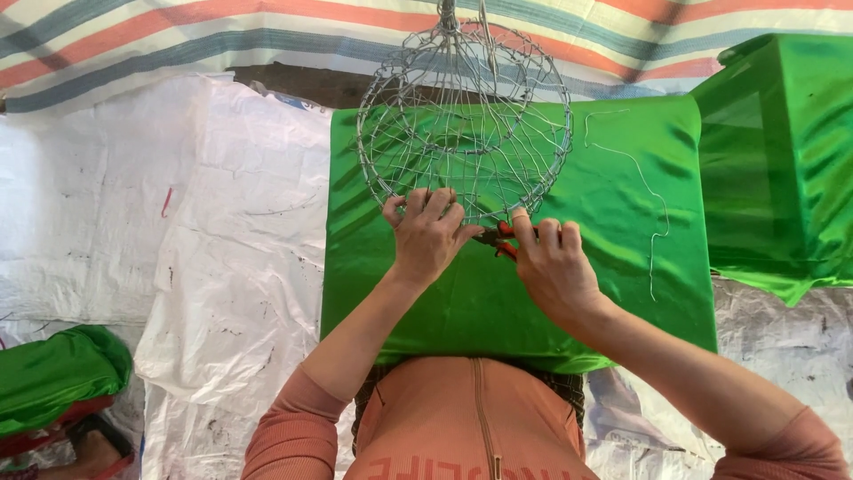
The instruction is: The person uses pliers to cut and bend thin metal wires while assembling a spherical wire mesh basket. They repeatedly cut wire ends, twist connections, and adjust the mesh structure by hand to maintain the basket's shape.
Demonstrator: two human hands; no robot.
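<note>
White plastic sheeting (222,267) covers the ground, with a striped tarpaulin (178,36) along the far edge. On the sheeting I see a large panel of shiny green fabric (569,293) spread flat before the person, and a second green bundle (782,160) at the right. A round wire-mesh frame (466,124) hangs over the panel's far half. My left hand (426,236) closes its fingers around the lower rim of the frame. My right hand (555,262), just beside it, is curled shut on red-handled pliers (498,240), whose tip meets the same rim. A loose strand of thin wire (653,213) lies on the fabric, well apart to the right.
</note>
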